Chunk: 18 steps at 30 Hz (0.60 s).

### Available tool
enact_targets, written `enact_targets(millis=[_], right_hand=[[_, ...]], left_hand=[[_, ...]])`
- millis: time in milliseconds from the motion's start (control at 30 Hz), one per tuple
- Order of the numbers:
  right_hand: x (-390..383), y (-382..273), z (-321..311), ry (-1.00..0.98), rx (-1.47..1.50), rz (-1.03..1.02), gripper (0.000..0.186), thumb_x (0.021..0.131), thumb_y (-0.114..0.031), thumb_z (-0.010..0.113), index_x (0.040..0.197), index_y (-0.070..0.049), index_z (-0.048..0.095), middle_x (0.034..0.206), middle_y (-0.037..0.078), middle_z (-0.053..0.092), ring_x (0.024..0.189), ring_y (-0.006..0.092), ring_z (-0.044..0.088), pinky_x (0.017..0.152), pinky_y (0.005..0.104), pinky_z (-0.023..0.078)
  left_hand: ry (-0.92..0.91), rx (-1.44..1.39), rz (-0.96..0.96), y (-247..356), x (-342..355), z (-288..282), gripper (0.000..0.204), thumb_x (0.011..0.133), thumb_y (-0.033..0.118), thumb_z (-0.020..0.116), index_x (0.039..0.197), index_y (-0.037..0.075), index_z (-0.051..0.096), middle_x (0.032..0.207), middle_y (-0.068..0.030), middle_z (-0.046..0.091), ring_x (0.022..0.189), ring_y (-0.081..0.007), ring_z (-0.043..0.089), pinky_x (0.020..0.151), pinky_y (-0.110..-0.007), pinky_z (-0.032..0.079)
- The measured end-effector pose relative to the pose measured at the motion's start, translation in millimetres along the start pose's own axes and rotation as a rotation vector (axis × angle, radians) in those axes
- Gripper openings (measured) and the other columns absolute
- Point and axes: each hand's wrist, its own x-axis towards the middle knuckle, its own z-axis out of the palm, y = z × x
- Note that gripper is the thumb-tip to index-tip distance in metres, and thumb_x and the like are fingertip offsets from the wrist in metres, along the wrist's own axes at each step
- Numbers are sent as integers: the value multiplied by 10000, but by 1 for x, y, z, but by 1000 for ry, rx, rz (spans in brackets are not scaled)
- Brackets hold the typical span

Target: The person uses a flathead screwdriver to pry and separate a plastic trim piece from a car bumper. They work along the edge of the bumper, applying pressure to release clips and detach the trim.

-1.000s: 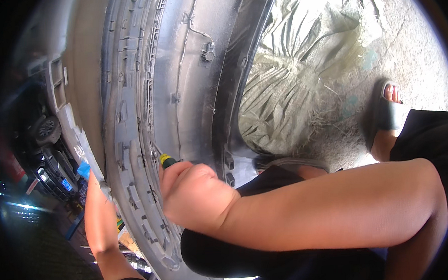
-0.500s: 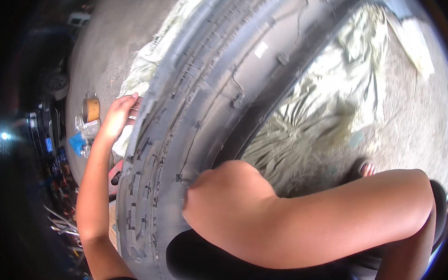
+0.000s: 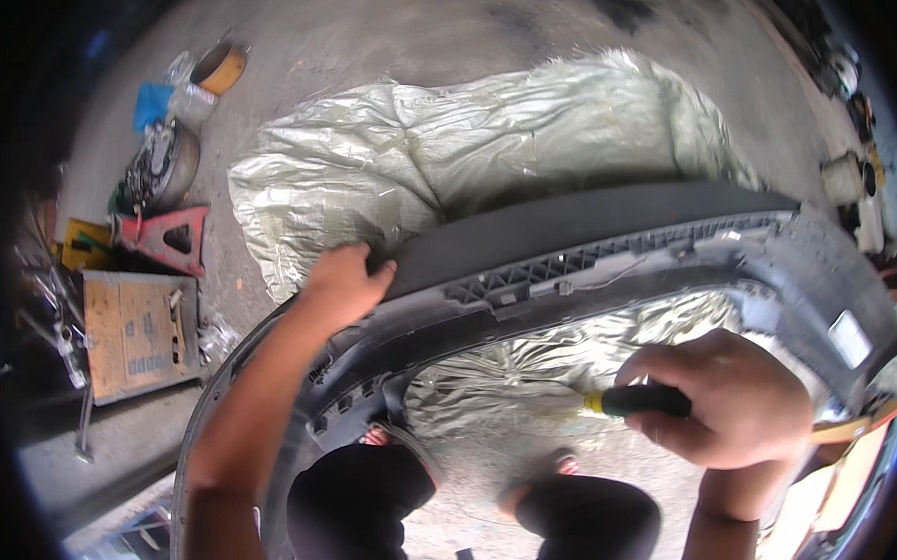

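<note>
A large black car bumper (image 3: pixel 546 221) curves across in front of my knees, its ribbed inner side facing me. My left hand (image 3: pixel 347 284) grips its upper edge, left of the middle, fingers partly hidden over the far side. In my right hand (image 3: pixel 744 397) is a screwdriver (image 3: pixel 646 400) with a dark and yellow handle. Its blurred shaft points left, over the opening inside the bumper's curve. Under the bumper lies a crumpled pale woven sheet (image 3: pixel 482 133).
Left of the bumper are a red jack stand (image 3: pixel 167 240), a wooden box (image 3: pixel 136 334) and scattered tools. Farther off sit a yellow-brown ring-shaped container (image 3: pixel 219 70) and a blue bag (image 3: pixel 156 106). Assorted items line the right edge, including a bucket (image 3: pixel 844 178).
The bumper has swung from a steep slant close in front of me to lying across, lower down. My right hand has moved right, and the screwdriver now shows in it.
</note>
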Motion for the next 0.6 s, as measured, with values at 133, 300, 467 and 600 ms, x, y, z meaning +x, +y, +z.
enact_targets(millis=[133, 300, 467, 600], right_hand=[[33, -31, -44, 233, 121, 221, 219, 849, -72, 779, 1052, -7, 731, 841, 163, 743, 676, 266, 718, 642, 344, 549], [79, -55, -61, 558, 188, 360, 281, 848, -17, 795, 1120, 1, 729, 888, 100, 751, 810, 87, 646, 753, 258, 526], [136, -31, -59, 672, 312, 236, 257, 856, -52, 822, 1075, -2, 698, 876, 55, 706, 764, 62, 600, 686, 228, 495], [194, -7, -34, 671, 660, 152, 242, 907, -133, 808, 1018, -2, 638, 867, 23, 679, 737, 65, 581, 673, 226, 483]], left_hand=[[231, 74, -48, 15, -18, 19, 478, 927, 466, 644, 978, -7, 687, 1042, -203, 671, 1030, -386, 657, 887, -516, 515], [302, -35, -65, 46, -73, 30, 464, 906, 429, 668, 1073, -4, 653, 1113, -186, 626, 1089, -378, 590, 933, -526, 438], [403, -38, -99, 89, -130, 48, 624, 849, 405, 712, 1256, -49, 582, 1208, -163, 567, 1141, -319, 534, 999, -521, 384], [446, -33, -155, 109, -156, 57, 652, 850, 402, 700, 1306, -39, 550, 1261, -179, 566, 1182, -331, 533, 1032, -538, 370]])
